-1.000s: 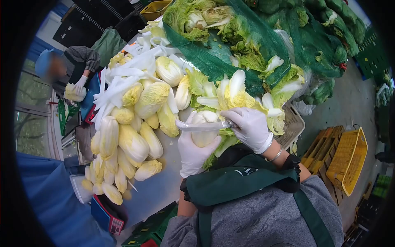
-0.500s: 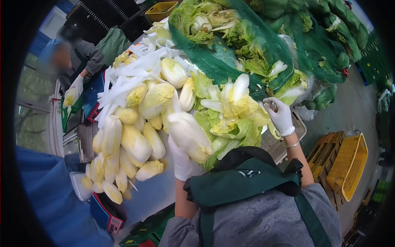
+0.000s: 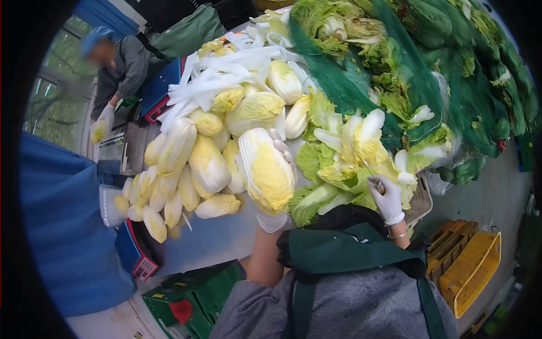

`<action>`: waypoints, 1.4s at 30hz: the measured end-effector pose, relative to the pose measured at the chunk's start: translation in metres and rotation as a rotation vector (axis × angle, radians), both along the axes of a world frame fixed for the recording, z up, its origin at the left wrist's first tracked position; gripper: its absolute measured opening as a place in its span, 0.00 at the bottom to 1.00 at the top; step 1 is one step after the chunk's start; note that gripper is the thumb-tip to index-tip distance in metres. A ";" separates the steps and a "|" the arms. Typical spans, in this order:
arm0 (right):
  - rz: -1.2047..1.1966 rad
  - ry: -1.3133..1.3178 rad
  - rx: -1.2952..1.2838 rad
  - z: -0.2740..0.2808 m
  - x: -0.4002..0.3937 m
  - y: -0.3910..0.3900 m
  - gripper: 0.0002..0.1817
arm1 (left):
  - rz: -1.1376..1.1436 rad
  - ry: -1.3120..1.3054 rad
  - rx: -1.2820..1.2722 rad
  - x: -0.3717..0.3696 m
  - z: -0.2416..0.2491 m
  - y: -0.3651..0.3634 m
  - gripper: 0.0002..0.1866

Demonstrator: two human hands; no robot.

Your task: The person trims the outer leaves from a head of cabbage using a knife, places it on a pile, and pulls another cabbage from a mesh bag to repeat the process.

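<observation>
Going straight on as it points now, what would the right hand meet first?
Probably the loose cabbage leaves just ahead of the right hand; its knife points toward them, though depth is hard to judge.

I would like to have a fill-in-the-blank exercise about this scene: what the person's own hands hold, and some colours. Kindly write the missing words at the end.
1. The left hand supports a pale yellow-and-white ____.
2. The right hand grips a ____, a tool for cutting.
3. The mesh net on the table is ____ in colour.
4. The other person, at the upper left, wears a ____ cap.

Missing words: cabbage; knife; green; blue.
</observation>
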State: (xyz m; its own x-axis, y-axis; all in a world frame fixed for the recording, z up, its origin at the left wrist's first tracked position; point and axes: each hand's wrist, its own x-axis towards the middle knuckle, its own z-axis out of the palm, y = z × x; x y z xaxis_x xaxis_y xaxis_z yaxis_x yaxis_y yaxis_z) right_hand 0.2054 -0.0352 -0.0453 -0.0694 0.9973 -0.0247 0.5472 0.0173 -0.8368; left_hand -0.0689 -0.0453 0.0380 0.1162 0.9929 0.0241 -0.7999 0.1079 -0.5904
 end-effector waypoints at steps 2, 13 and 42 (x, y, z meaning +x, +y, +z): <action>-0.003 0.001 0.067 -0.011 0.002 -0.001 0.09 | 0.036 -0.077 -0.040 -0.002 0.004 0.000 0.43; 0.089 -0.085 0.031 -0.027 0.004 -0.002 0.08 | 0.361 1.179 -0.585 -0.101 -0.021 -0.050 0.34; -0.426 0.193 -0.043 -0.032 0.023 -0.016 0.11 | 1.613 3.102 -0.293 -0.228 -0.005 0.114 0.12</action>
